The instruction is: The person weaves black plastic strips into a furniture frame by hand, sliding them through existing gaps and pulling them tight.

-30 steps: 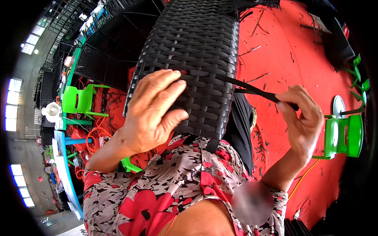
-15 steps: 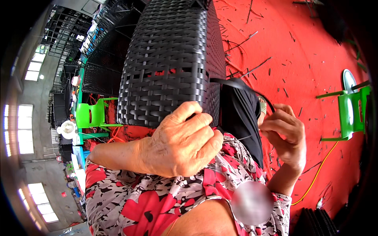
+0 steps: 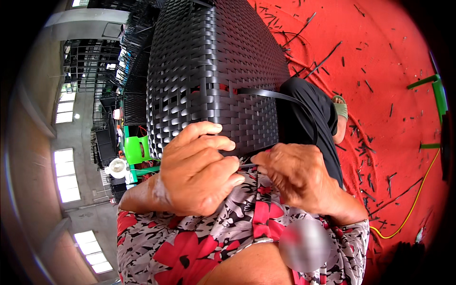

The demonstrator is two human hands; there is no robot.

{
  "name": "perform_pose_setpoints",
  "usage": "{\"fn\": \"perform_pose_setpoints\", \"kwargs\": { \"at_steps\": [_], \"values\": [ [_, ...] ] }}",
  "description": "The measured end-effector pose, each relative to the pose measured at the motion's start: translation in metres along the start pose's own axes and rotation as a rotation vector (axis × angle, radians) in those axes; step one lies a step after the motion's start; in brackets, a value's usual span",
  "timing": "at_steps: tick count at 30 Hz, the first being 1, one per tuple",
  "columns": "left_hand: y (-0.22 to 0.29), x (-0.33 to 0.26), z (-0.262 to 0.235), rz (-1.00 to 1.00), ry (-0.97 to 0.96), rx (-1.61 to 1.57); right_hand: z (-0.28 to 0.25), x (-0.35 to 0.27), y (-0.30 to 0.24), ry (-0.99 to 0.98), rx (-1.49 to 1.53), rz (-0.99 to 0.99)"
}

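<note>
A large black wicker piece (image 3: 247, 57), woven from flat plastic strips, stands against my lap with one corner toward me. From a gap in its side weave a loose black strip (image 3: 280, 96) arcs right and down to my right hand (image 3: 301, 178), whose fingers are pinched together. Its end is hidden there. My left hand (image 3: 199, 173) is closed at the wicker's near lower corner. A thin grey rod (image 3: 247, 166) juts from its fingers and meets the right fingertips; the rest of the rod is hidden.
Cut black strip scraps lie over the red floor covering (image 3: 380, 61). My black-trousered leg (image 3: 308, 109) stands right of the wicker. Green chairs (image 3: 137, 149) show at left and far right. A white fan (image 3: 117, 168) is at left, and a yellow cable (image 3: 408, 216) crosses the right side.
My right hand has come in from the right to meet my left hand. The view has turned, showing more of the wicker's right side. My left hand stays closed near the corner.
</note>
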State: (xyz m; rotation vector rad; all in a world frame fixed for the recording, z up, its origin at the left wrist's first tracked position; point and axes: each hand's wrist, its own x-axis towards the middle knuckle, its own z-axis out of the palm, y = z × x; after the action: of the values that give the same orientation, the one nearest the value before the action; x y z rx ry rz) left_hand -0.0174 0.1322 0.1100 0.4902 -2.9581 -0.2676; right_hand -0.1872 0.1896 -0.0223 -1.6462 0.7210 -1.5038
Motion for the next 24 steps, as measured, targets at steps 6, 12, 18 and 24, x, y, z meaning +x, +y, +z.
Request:
{"fn": "perform_pose_setpoints", "kwargs": {
  "at_steps": [6,12,18,24],
  "values": [
    [-0.007,-0.010,-0.006,-0.063,0.055,-0.110,-0.003,0.012,0.017,0.154,0.106,0.214],
    [-0.009,-0.011,-0.015,-0.090,0.067,0.035,-0.004,0.029,0.041,0.275,0.119,0.231],
    [-0.032,-0.009,-0.012,-0.195,0.181,0.229,-0.002,0.040,0.048,0.198,0.588,0.457],
    [-0.048,-0.005,-0.009,-0.338,0.185,0.155,-0.007,0.050,0.056,0.141,0.713,0.490]
  ]
}}
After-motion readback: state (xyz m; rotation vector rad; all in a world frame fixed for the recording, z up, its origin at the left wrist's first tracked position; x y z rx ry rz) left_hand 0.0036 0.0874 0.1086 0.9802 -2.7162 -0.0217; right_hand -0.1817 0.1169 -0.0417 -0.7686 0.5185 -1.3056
